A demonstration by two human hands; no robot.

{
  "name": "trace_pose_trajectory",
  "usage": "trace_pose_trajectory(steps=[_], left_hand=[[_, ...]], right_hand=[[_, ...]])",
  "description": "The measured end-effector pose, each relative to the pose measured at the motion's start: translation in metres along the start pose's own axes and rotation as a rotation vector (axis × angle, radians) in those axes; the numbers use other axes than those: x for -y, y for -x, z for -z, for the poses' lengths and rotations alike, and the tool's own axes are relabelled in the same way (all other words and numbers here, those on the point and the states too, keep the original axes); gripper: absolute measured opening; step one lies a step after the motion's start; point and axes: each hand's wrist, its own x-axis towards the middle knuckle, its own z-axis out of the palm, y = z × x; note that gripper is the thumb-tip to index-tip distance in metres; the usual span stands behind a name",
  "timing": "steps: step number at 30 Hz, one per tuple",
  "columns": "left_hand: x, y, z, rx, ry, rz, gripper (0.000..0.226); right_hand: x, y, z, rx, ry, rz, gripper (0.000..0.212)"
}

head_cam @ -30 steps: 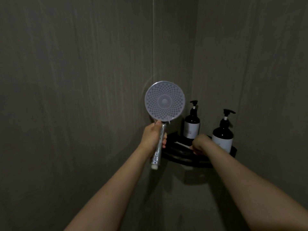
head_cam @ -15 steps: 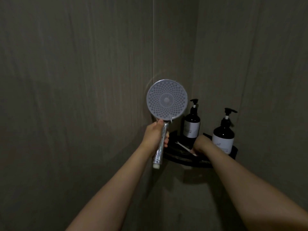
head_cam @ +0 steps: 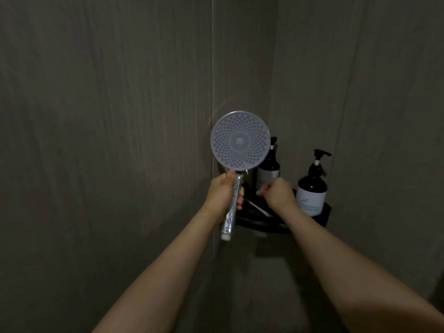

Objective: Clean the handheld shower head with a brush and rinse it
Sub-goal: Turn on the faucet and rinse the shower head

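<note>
While left grip clasps shower head, right grip curls above shelf; contents indiscernible. Step: fetching brush, judged. Next: lift brush to head's face.

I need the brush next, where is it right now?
The brush lies on the black corner shelf, just below the right hand, right of the shower head handle.

Two pump bottles, seemingly shelved.
</note>
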Motion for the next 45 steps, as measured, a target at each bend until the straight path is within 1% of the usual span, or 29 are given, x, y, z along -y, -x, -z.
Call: trace_pose_trajectory(steps=[2,5,7,8,12,15,18,22,26,29,32,36,39,42,45], left_hand=[[0.0,0.005,-0.006,0.002,0.018,0.004,0.034],[0.0,0.017,-0.019,0.013,0.039,-0.001,0.033],[0.0,0.028,-0.028,0.025,0.057,-0.01,0.032],[0.0,0.035,-0.033,0.028,0.07,-0.01,0.032],[0.001,0.069,-0.05,0.049,0.089,0.007,0.032],[0.011,0.104,-0.066,0.081,0.059,0.055,0.03],[0.025,0.14,-0.084,0.109,0.098,0.089,0.028],[0.043,0.18,-0.1,0.082,0.09,0.12,0.029],[0.063,0.208,-0.106,0.062,0.021,0.157,0.026],[0.079,0.223,-0.105,0.076,0.034,0.209,0.022],[0.096,0.231,-0.1,0.09,0.033,0.269,0.019],[0.118,0.24,-0.096,0.109,0.067,0.305,0.018],[0.148,0.249,-0.089,0.116,0.064,0.339,0.019],[0.179,0.261,-0.083,0.128,0.042,0.366,0.019],[0.206,0.269,-0.082,0.125,0.03,0.352,0.02]], right_hand=[[0.006,0.005,0.004,-0.059,-0.203,0.094,0.019],[0.019,0.017,0.015,-0.054,-0.466,0.151,0.031],[0.025,0.031,0.025,-0.045,-0.58,0.176,0.03],[0.026,0.04,0.031,-0.043,-0.599,0.191,0.031],[0.011,0.074,0.053,-0.069,-0.545,0.194,0.034],[-0.011,0.105,0.07,-0.035,-0.545,0.138,0.026],[-0.036,0.132,0.082,-0.027,-0.509,0.127,0.029],[-0.065,0.164,0.09,0.006,-0.442,0.107,0.023],[-0.086,0.195,0.089,0.057,-0.498,0.013,0.018],[-0.1,0.213,0.084,0.088,-0.503,-0.029,0.019],[-0.113,0.228,0.078,0.067,-0.513,-0.061,0.019],[-0.134,0.24,0.062,0.035,-0.42,-0.093,0.02],[-0.164,0.25,0.044,0.039,-0.376,-0.156,0.012],[-0.201,0.264,0.03,0.008,-0.334,-0.244,0.028],[-0.241,0.278,0.02,-0.058,-0.28,-0.354,0.033]])
